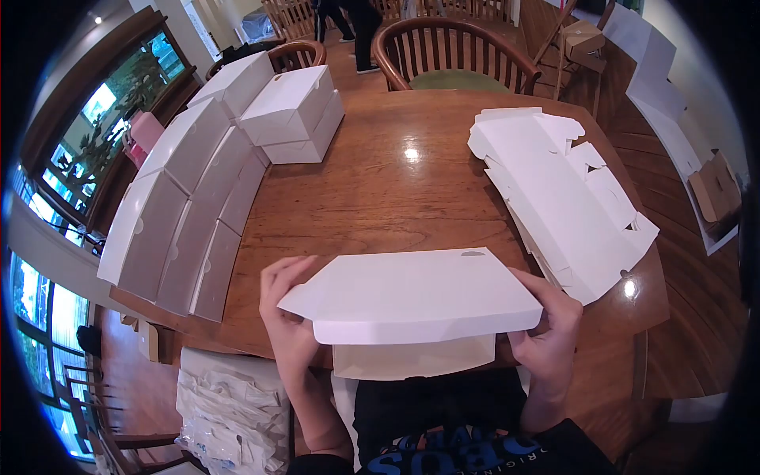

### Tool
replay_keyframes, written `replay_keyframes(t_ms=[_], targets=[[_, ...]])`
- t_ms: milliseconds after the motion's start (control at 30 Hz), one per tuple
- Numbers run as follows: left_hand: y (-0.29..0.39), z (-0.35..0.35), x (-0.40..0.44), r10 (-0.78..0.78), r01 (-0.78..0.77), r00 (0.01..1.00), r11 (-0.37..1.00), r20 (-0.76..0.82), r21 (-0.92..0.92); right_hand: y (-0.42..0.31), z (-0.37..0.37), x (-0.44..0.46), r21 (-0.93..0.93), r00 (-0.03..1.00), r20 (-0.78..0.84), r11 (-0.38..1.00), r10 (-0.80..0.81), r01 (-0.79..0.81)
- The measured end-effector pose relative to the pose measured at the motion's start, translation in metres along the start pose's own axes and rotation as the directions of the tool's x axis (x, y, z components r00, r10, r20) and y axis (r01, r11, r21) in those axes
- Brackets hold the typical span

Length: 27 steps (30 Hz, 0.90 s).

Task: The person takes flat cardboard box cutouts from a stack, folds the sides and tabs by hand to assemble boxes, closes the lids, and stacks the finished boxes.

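A white cardboard box [412,293] is held between my two hands at the near edge of the table, its lid panel on top and its near side partly open. My left hand [286,309] grips the box's left end, with the fingers behind it. At the right end, my right hand [548,324] has its thumb near the lower edge and its fingers along the side. Below the lid, the inner wall [416,358] of the box shows. Parts of the fingers on both hands are hidden by the cardboard.
Folded white boxes [170,186] stand stacked along the table's left side, with more boxes [293,111] behind. Flat white box blanks [570,198] are piled at right. A wooden chair [455,39] stands beyond the wooden table [380,190]. Plastic-wrapped packets [229,412] lie at lower left.
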State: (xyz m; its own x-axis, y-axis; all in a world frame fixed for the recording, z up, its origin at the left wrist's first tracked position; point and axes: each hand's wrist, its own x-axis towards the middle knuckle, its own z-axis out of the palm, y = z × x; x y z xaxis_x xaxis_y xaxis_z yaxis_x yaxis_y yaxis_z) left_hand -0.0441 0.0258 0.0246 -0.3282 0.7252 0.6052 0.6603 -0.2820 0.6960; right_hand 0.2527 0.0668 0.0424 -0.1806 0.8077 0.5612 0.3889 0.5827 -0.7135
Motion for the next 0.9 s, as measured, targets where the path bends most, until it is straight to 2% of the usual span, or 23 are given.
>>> replay_keyframes(t_ms=[133, 200, 333, 400, 533, 600, 633, 667, 700, 733, 800, 867, 900], targets=[[-0.003, -0.006, -0.011, -0.101, 0.105, 0.990, 0.994, 0.100, -0.039, 0.003, 0.004, -0.001, 0.098, 0.998, -0.021, 0.994, 0.051, -0.049], [0.010, -0.005, -0.008, 0.034, -0.040, 0.993, 0.998, 0.109, 0.053, 0.002, 0.002, 0.001, 0.079, 0.998, -0.046, 0.996, 0.047, -0.043], [0.031, -0.002, -0.006, 0.047, -0.048, 0.999, 0.998, 0.024, 0.033, -0.003, -0.003, 0.006, 0.060, 0.997, -0.024, 0.996, 0.067, -0.066], [0.039, -0.006, -0.005, -0.021, 0.021, 0.993, 1.000, 0.115, 0.006, -0.006, -0.003, 0.011, 0.006, 0.998, 0.001, 0.998, 0.061, -0.061], [0.036, -0.005, -0.004, 0.042, -0.041, 0.990, 0.999, 0.135, -0.013, -0.010, 0.000, 0.018, 0.064, 0.991, -0.015, 0.989, 0.132, -0.131], [0.042, -0.002, -0.007, -0.142, 0.167, 0.979, 0.970, 0.149, -0.176, -0.010, 0.001, 0.019, 0.088, 0.987, 0.010, 0.983, 0.161, -0.162], [0.038, -0.004, -0.009, -0.143, 0.168, 0.978, 0.970, 0.150, -0.176, -0.010, 0.003, 0.018, 0.088, 0.987, 0.011, 0.983, 0.163, -0.163], [0.030, -0.007, -0.011, -0.134, 0.171, 0.964, 0.974, 0.230, -0.147, -0.009, 0.005, 0.017, 0.051, 0.993, 0.002, 0.991, 0.122, -0.122], [0.025, -0.008, -0.011, -0.127, 0.171, 0.943, 0.978, 0.308, -0.119, -0.008, 0.007, 0.017, 0.014, 0.997, -0.005, 0.997, 0.080, -0.080], [0.024, -0.004, -0.011, -0.024, 0.057, 0.964, 0.991, 0.263, -0.119, -0.007, 0.007, 0.016, 0.013, 0.997, -0.005, 0.997, 0.081, -0.081], [0.027, -0.007, -0.010, -0.042, 0.075, 0.953, 0.992, 0.301, -0.097, -0.004, 0.006, 0.013, -0.023, 0.994, 0.094, 0.999, -0.047, 0.049], [0.029, -0.008, -0.010, -0.062, 0.093, 0.939, 0.993, 0.338, -0.074, -0.002, 0.010, 0.009, -0.016, 0.994, 0.106, 1.000, -0.010, 0.012], [0.029, -0.008, -0.009, -0.033, 0.038, 0.948, 0.999, 0.316, -0.012, -0.001, 0.011, 0.007, -0.008, 0.993, 0.117, 1.000, 0.027, -0.026]])
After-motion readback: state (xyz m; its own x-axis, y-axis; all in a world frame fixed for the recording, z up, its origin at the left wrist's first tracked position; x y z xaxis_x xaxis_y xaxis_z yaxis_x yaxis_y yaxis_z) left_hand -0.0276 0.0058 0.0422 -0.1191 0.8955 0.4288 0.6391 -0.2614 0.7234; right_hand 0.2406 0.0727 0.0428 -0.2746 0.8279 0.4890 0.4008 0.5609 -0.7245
